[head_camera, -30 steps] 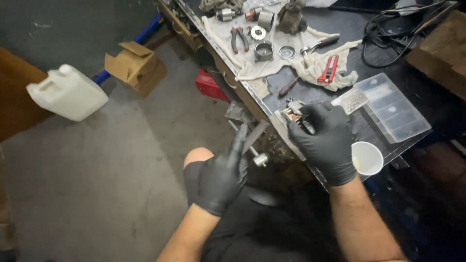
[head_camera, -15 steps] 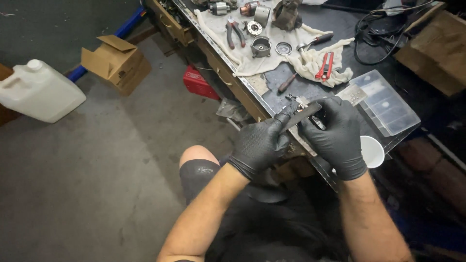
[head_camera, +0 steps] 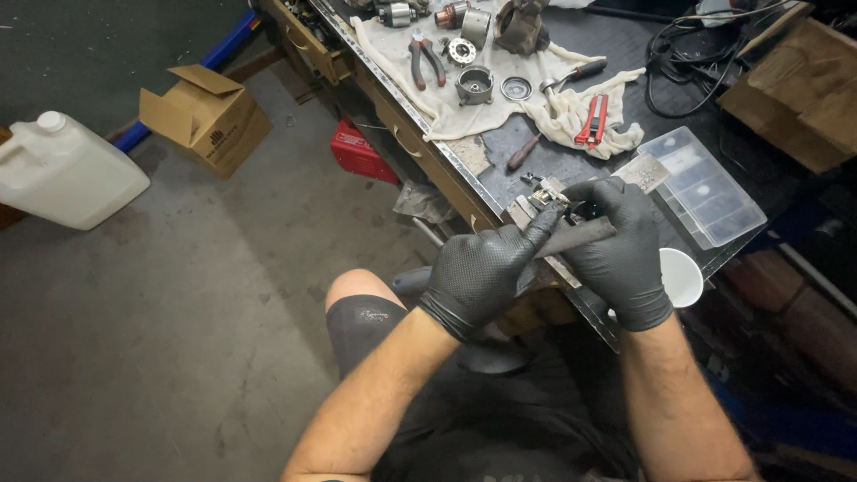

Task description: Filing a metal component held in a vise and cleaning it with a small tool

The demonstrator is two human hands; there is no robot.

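Both my hands wear black gloves and meet at the workbench edge [head_camera: 446,170]. My left hand [head_camera: 482,272] grips the near end of a flat grey metal file [head_camera: 580,239], with its forefinger stretched along the blade. My right hand [head_camera: 616,254] closes around the file's far end and a small metal part [head_camera: 544,192] sitting at the bench edge. The file lies across that part. How the part is fixed to the bench is hidden by my hands.
A cream cloth [head_camera: 536,98] carries red-handled pliers [head_camera: 427,58], several metal motor parts [head_camera: 475,85] and a red cutter [head_camera: 591,120]. A clear compartment box [head_camera: 705,187] and white cup [head_camera: 680,277] sit right. On the floor: white jug [head_camera: 62,174], cardboard box [head_camera: 205,120], red box [head_camera: 361,152].
My left hand rose from beside my knee to the bench edge and took hold of the file. My right hand stayed on the part. The view shifted slightly.
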